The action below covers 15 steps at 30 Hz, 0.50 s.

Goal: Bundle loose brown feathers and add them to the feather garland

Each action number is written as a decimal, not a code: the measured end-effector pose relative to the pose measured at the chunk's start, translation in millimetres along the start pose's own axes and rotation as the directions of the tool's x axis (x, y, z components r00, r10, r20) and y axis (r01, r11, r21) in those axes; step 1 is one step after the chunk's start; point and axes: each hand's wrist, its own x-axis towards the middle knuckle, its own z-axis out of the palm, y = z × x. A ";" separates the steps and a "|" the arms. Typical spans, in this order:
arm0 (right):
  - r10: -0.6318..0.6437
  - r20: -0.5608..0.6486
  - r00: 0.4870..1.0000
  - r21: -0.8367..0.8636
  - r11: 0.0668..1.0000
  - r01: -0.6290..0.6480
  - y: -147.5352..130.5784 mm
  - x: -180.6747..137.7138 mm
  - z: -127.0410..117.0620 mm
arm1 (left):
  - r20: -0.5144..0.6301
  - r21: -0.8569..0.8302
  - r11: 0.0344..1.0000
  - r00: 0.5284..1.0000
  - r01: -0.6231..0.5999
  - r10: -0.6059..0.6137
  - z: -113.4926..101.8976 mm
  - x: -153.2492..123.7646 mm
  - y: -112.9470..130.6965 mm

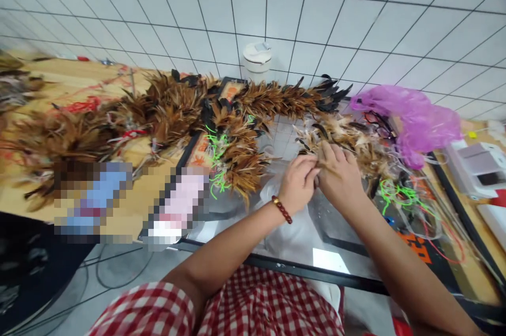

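Both my hands meet over the glass table top (332,259), fingers pinched together on a small bunch of brown feathers (327,167). My left hand (297,182) wears a dark red bead bracelet (281,209) on the wrist and closes on the bunch from the left. My right hand (342,178) closes on it from the right, its fingers curled over the feathers. Just beyond the hands lies a loose pile of pale brown feathers (356,141). A long strand of brown and black feathers (284,98) runs across the table behind.
Bundled feather strands (166,109) with green string (215,149) cover the left side. A purple plastic bag (415,120) lies at the right, a white lidded cup (256,61) stands against the tiled wall, and white boxes (474,167) sit at the far right. Green cord (395,193) lies near my right wrist.
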 end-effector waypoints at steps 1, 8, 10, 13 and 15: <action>0.027 -0.025 0.999 0.002 1.000 -0.027 -0.5 4.4 0.2 | -0.011 0.074 0.997 1.000 -0.024 0.025 3.7 7.5 2.4; 0.122 -0.028 0.992 0.073 0.990 -0.119 11.1 26.9 11.4 | 0.041 0.267 0.957 0.994 -0.113 0.106 20.2 47.2 26.0; 0.115 -0.010 0.993 0.097 0.989 -0.113 12.1 26.5 17.0 | 0.088 0.346 0.934 0.994 -0.094 0.067 22.2 43.5 32.5; 0.108 0.014 0.994 0.118 0.987 -0.109 9.8 21.7 24.4 | 0.154 0.415 0.902 0.986 -0.118 0.058 23.1 31.1 37.9; 0.140 0.046 0.989 0.130 0.981 -0.145 5.5 18.4 27.6 | 0.199 0.407 0.898 0.976 -0.166 0.091 22.8 25.2 38.4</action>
